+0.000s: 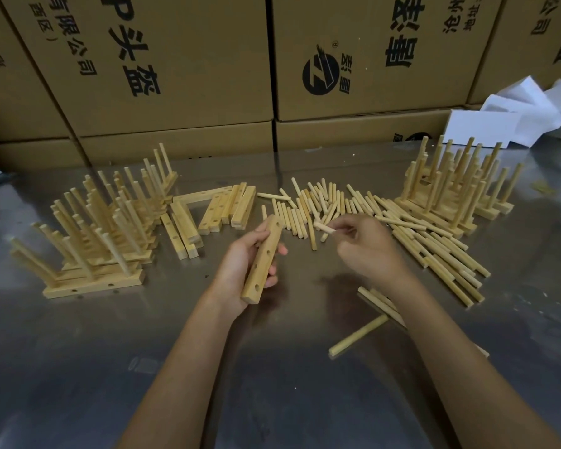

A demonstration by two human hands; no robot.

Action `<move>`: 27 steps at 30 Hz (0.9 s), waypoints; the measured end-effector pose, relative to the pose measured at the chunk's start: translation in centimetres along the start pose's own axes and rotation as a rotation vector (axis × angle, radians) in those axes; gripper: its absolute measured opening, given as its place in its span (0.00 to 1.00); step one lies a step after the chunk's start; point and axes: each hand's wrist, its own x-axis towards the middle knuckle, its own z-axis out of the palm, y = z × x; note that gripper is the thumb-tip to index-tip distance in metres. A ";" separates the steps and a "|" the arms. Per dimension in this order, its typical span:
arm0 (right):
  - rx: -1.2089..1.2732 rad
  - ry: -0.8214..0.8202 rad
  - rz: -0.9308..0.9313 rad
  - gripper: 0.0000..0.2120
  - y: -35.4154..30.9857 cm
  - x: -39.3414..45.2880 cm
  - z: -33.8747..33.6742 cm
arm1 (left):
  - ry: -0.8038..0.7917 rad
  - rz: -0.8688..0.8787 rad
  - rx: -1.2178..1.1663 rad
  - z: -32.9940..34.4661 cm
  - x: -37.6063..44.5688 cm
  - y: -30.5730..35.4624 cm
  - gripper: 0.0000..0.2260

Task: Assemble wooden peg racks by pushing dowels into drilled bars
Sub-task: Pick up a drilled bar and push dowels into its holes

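My left hand (240, 270) grips a drilled wooden bar (263, 259), held tilted above the metal table with its row of holes facing me. To its right, my right hand (366, 246) pinches a short dowel (324, 227) by one end, its free end pointing left toward the bar. Bar and dowel are apart. A loose spread of dowels (308, 205) lies just beyond both hands, and longer dowels (441, 251) fan out on the right. Several empty drilled bars (222, 207) lie left of centre.
Stacked finished peg racks stand at the left (101, 228) and at the back right (450, 189). A few long dowels (358, 335) lie near my right forearm. Cardboard boxes (182, 76) wall off the table's far edge; white paper (506, 118) lies at the back right.
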 end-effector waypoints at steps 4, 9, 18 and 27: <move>-0.002 -0.027 -0.198 0.08 -1.3 -1.4 1.4 | -0.107 -0.009 0.034 0.5 -0.3 0.0 0.18; -0.063 -0.011 -0.268 0.10 -1.5 -1.7 1.4 | -0.084 0.011 0.146 0.5 -0.5 0.1 0.15; -0.215 0.066 -0.383 0.11 -1.7 -1.7 1.4 | -0.053 0.074 0.242 0.9 -0.5 -0.1 0.15; -0.204 0.031 -0.225 0.12 -1.1 -1.7 1.8 | -0.067 0.074 0.338 0.5 0.0 -1.0 0.17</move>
